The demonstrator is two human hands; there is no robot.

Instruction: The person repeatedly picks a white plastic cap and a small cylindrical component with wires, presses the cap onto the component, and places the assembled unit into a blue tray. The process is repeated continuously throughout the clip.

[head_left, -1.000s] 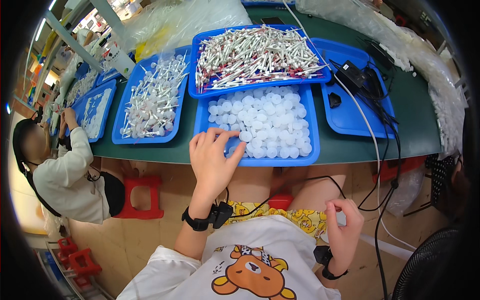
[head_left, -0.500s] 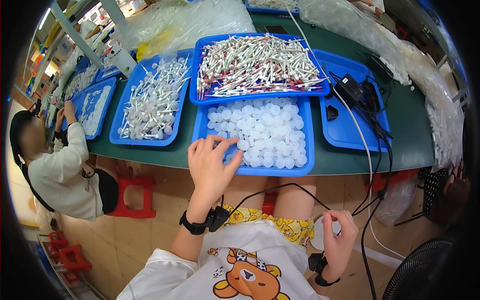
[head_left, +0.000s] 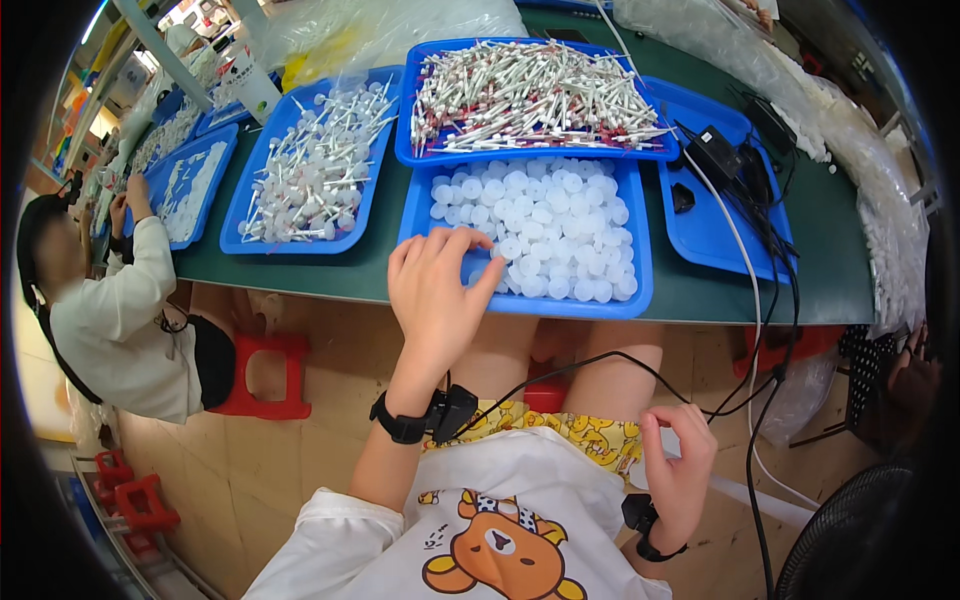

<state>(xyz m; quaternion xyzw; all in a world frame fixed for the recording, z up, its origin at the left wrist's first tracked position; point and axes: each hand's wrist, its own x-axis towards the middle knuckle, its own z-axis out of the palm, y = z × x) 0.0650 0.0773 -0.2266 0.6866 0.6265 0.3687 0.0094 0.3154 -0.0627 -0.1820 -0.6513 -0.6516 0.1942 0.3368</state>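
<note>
My left hand is at the near left edge of a blue tray full of translucent white round caps. Its thumb and index finger are apart, their tips beside the nearest caps, and nothing shows between them. Low on the right, my right hand is raised beside my lap, fingers curled and thumb against the fingertips. Whether it pinches anything cannot be made out. Behind the caps, a second blue tray overlaps their tray and holds a heap of thin white sticks with red parts.
To the left, a blue tray holds sticks with caps fitted. A blue tray at right bears a black adapter and cables that hang over the green table's edge. A co-worker sits at left; a black fan stands lower right.
The whole view has shifted, so the trays sit higher and slightly further right. My left hand stays by the caps, its thumb and index finger still apart. My right hand remains curled.
</note>
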